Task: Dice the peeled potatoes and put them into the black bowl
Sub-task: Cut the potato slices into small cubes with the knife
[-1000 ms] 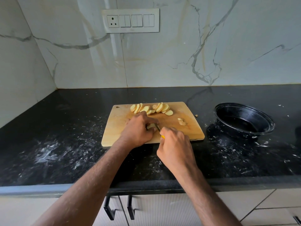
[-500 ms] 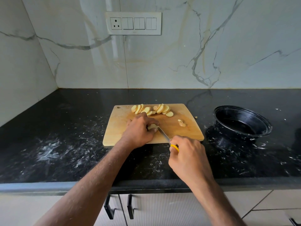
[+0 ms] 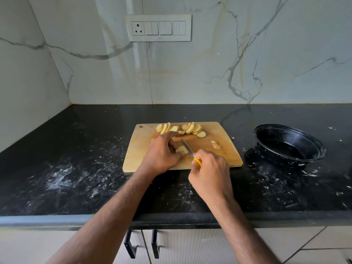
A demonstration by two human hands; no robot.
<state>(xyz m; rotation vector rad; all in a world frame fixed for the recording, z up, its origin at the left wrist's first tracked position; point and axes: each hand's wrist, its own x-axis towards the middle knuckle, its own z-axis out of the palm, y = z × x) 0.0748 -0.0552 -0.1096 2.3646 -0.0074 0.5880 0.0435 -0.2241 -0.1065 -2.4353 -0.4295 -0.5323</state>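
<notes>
Running wall to wall, the black counter (image 3: 76,159) is speckled with white streaks and smears, thickest at the left and around the bowl at the right. Behind it rises a white marble wall (image 3: 266,54) with grey veins, meeting a second marble wall at the left corner. A white switch plate (image 3: 159,28) with one socket and a row of switches sits on the back wall above the board. Below the counter edge are pale cabinet doors with two black handles (image 3: 142,244).

A wooden cutting board (image 3: 137,149) lies flat on the counter, near the middle. Along its far edge lie two loose heaps of potato slices (image 3: 190,128), some leaning on one another. A small odd scrap (image 3: 216,144) lies apart toward the board's right side, and a tiny bit lies just off the board's right edge.

The left hand (image 3: 162,153) rests on the board with fingers curled over a potato piece (image 3: 182,149), thumb against its near side. The right hand (image 3: 209,174) is closed round the yellow handle of a knife (image 3: 187,148), whose blade slants up and left, touching the right side of that piece.

The black bowl (image 3: 312,149) stands on the counter well to the right of the board, tilted slightly; nothing pale shows inside it.

Most of the held piece is hidden under the left fingers, so its shape cannot be told. The knife handle is nearly all covered by the right hand. The cabinet fronts are cut off at the bottom edge.
</notes>
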